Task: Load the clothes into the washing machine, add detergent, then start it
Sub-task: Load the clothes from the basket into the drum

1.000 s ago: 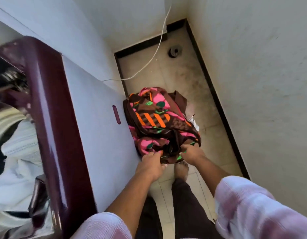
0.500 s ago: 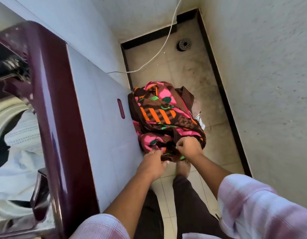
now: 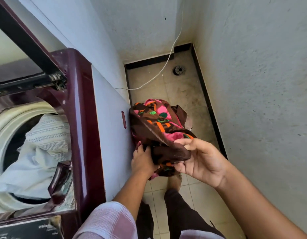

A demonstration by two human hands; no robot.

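Head camera looks down at a narrow tiled corner, with the maroon-topped, white-sided washing machine (image 3: 83, 118) filling the 9 o'clock side, its dark-framed lid (image 3: 25, 49) raised and its cream drum ring (image 3: 4, 128) already holding pale white and striped laundry (image 3: 44, 140). Just right of centre, touching the machine's white side panel, sits the brown, pink and orange patterned cloth bundle (image 3: 154, 121); whether it rests on the beige floor tiles (image 3: 183, 94) or hangs just clear of them cannot be told. The right hand (image 3: 199, 159), palm turned upward at about 4 o'clock from the bundle, pinches a brown hemmed edge between thumb and forefingers, the other fingers loosely spread. The left hand (image 3: 143, 163), at 6 o'clock under the bundle, digs into the lower folds and grips them, its fingertips buried in cloth. A thin white cable (image 3: 163, 66) trails toward a round floor drain (image 3: 179, 70) at 1 o'clock. This looks like the loading step, partway through: some clothes are in, this bundle is not. The next move probably calls for gathering the loose folds into both hands, raising the bundle above the maroon rim and carrying it toward 9 o'clock over the drum, keeping trailing fabric from snagging on the rim.
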